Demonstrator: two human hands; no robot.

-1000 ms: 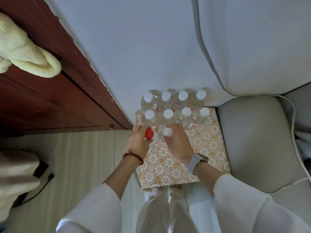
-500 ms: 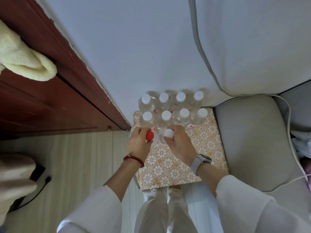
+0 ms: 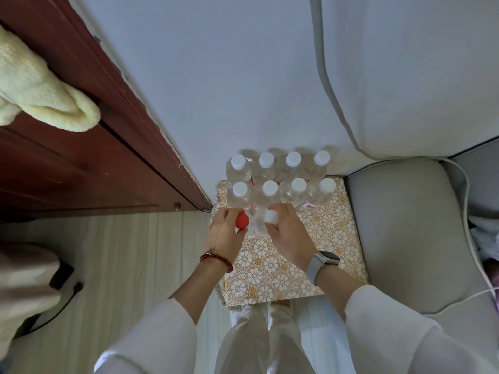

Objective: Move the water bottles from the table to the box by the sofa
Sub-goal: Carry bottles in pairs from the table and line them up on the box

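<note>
Red-capped bottle (image 3: pixel 242 221) in left hand (image 3: pixel 225 233) — apparently gripped, white-capped bottle (image 3: pixel 270 217) under right hand (image 3: pixel 290 236)

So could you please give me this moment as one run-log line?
phase: placing | left hand: grips red-capped bottle | right hand: grips white-capped bottle | patterned box: two rows standing

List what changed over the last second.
Almost nothing. The left hand keeps its grip on the red-capped bottle, the right hand on the white-capped bottle; both stand on the patterned box. The eight bottles behind stayed put.
</note>
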